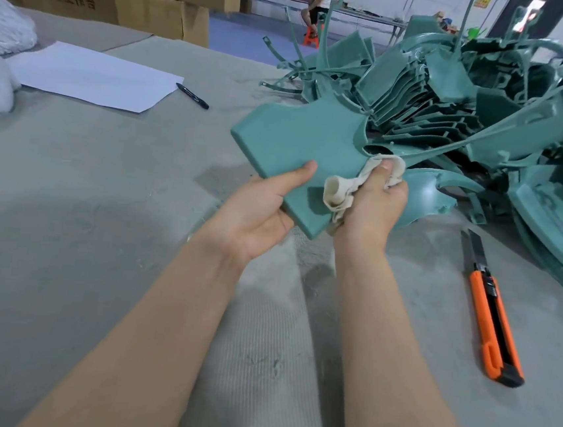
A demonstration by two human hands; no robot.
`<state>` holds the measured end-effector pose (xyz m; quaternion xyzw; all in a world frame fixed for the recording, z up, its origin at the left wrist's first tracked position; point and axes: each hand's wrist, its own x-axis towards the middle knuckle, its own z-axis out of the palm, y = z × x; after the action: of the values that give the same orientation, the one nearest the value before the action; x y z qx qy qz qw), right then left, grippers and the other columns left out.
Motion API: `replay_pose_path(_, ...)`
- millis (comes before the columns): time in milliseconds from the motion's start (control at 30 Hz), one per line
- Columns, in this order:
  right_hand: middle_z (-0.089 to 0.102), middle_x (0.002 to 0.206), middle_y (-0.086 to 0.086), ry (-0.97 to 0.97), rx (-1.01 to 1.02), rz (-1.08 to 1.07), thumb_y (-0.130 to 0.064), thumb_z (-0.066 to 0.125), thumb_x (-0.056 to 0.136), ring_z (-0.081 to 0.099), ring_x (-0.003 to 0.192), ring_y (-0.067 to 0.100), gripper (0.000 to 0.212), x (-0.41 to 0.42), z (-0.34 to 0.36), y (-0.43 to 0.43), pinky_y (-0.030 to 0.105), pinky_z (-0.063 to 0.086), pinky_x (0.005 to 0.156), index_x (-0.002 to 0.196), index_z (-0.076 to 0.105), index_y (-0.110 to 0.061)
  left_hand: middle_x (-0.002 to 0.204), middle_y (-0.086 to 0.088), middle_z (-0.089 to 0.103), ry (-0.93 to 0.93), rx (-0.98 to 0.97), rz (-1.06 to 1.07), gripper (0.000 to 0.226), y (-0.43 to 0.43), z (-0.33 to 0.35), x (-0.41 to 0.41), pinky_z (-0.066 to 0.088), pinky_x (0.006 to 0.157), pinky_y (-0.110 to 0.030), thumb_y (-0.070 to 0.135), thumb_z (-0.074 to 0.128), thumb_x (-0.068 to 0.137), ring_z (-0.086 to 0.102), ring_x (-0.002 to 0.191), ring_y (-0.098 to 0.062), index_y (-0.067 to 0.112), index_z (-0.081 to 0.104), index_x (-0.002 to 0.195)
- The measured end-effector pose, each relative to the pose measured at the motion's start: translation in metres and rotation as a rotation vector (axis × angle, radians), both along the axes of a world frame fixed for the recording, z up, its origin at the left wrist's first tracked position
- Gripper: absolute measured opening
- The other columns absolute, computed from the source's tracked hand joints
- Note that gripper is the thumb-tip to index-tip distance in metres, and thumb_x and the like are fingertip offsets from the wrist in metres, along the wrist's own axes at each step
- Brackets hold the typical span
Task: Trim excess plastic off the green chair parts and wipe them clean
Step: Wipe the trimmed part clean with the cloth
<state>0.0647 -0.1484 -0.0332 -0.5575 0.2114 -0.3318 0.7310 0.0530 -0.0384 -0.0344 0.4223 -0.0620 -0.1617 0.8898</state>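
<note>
The left hand [259,211] grips the near end of the green chair part [301,139] above the worktop [69,193], thumb curled on top. The part's length runs away from the person, toward the pile of green parts [491,95]. The right hand [374,201] clutches a cloth [341,188] against its right edge, so it looks the nearer for wiping. The knife [490,312] lies apart, further right.

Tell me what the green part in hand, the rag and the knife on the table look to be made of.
The green part: moulded plastic, it seems; smooth satin face, even colour, rounded edges. The rag: soft off-white cloth, probably cotton; it bunches and folds in the right hand. The knife: orange plastic body with black trim, likely; the dull grey blade looks like metal.
</note>
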Motion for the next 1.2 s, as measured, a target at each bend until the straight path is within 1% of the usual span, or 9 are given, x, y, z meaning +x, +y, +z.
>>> replay_pose_path(100, 0.055, 0.077, -0.001, -0.022, -0.039, 0.031, -0.026, 0.043, 0.103, 0.054, 0.066, 0.011, 0.024, 0.000, -0.001, -0.005, 0.015, 0.047, 0.057, 0.080, 0.044, -0.019, 0.109, -0.006, 0.072, -0.017, -0.027, -0.056, 0.026, 0.003, 0.000, -0.002, 0.058, 0.084, -0.035, 0.012, 0.058, 0.088, 0.069, 0.099, -0.019, 0.009, 0.063, 0.114)
replay_pose_path(200, 0.051, 0.075, -0.004, -0.063, -0.144, 0.126, -0.022, 0.045, 0.102, 0.050, 0.068, 0.011, 0.023, -0.002, 0.002, -0.014, 0.029, 0.044, 0.068, 0.079, 0.045, -0.021, 0.127, -0.011, 0.064, -0.055, -0.130, -0.164, 0.046, 0.024, 0.004, 0.000, 0.051, 0.094, -0.046, 0.036, 0.060, 0.082, 0.061, 0.117, -0.026, 0.012, 0.062, 0.122)
replay_pose_path(267, 0.048, 0.072, -0.006, -0.105, -0.226, 0.193, -0.019, 0.045, 0.102, 0.045, 0.065, 0.008, 0.023, -0.005, 0.006, -0.023, 0.027, 0.039, 0.066, 0.079, 0.046, -0.021, 0.134, -0.013, 0.058, -0.055, -0.209, -0.223, 0.065, 0.042, 0.006, 0.004, 0.042, 0.103, -0.051, 0.052, 0.059, 0.077, 0.055, 0.124, -0.030, 0.010, 0.062, 0.126)
replay_pose_path(367, 0.047, 0.071, -0.008, -0.122, -0.330, 0.251, -0.020, 0.043, 0.102, 0.043, 0.068, 0.009, 0.025, -0.010, 0.011, -0.033, 0.028, 0.037, 0.068, 0.077, 0.047, -0.022, 0.126, -0.010, 0.064, -0.092, -0.160, -0.299, 0.073, 0.055, 0.006, 0.006, 0.045, 0.103, -0.042, 0.064, 0.051, 0.074, 0.059, 0.120, -0.026, 0.009, 0.068, 0.119)
replay_pose_path(600, 0.029, 0.057, -0.010, -0.088, -0.444, 0.328, -0.021, 0.042, 0.103, 0.025, 0.052, 0.006, 0.040, -0.017, 0.018, -0.027, 0.025, 0.023, 0.054, 0.066, 0.029, -0.021, 0.090, -0.005, 0.075, -0.111, 0.247, -0.219, 0.025, 0.039, 0.002, 0.000, 0.060, 0.067, -0.028, 0.016, 0.059, 0.073, 0.073, 0.076, -0.017, 0.012, 0.072, 0.094)
replay_pose_path(800, 0.036, 0.060, -0.009, 0.007, -0.522, 0.124, -0.024, 0.048, 0.100, 0.033, 0.050, 0.001, 0.038, -0.014, 0.018, -0.025, 0.017, 0.028, 0.052, 0.065, 0.034, -0.022, 0.090, -0.004, 0.075, -0.060, 0.219, -0.202, 0.027, 0.036, 0.004, 0.001, 0.060, 0.068, -0.029, 0.024, 0.058, 0.077, 0.073, 0.075, -0.016, 0.012, 0.068, 0.100)
replay_pose_path(933, 0.048, 0.076, -0.016, -0.076, -0.467, -0.044, -0.017, 0.053, 0.095, 0.046, 0.061, -0.009, 0.003, -0.017, 0.020, -0.024, 0.010, 0.037, 0.062, 0.093, 0.051, -0.017, 0.100, -0.005, 0.073, -0.027, 0.246, -0.149, 0.028, 0.036, 0.006, 0.001, 0.060, 0.075, -0.029, 0.027, 0.048, 0.095, 0.072, 0.081, -0.016, 0.010, 0.064, 0.111)
replay_pose_path(1133, 0.063, 0.098, -0.002, -0.078, -0.613, -0.070, -0.018, 0.060, 0.091, 0.053, 0.081, 0.000, 0.013, -0.019, 0.023, -0.014, 0.019, 0.047, 0.079, 0.101, 0.064, -0.011, 0.103, -0.004, 0.072, 0.008, 0.224, 0.000, 0.032, 0.035, 0.010, 0.002, 0.060, 0.069, -0.027, 0.029, 0.047, 0.099, 0.072, 0.079, -0.014, 0.011, 0.061, 0.121)
replay_pose_path(1200, 0.060, 0.111, -0.001, -0.015, -0.788, 0.002, -0.020, 0.061, 0.092, 0.051, 0.086, -0.003, 0.018, -0.018, 0.021, -0.006, 0.006, 0.039, 0.081, 0.106, 0.068, -0.009, 0.102, -0.004, 0.073, 0.000, 0.222, 0.010, 0.031, 0.035, 0.011, 0.002, 0.060, 0.067, -0.028, 0.030, 0.048, 0.098, 0.072, 0.080, -0.015, 0.011, 0.062, 0.119)
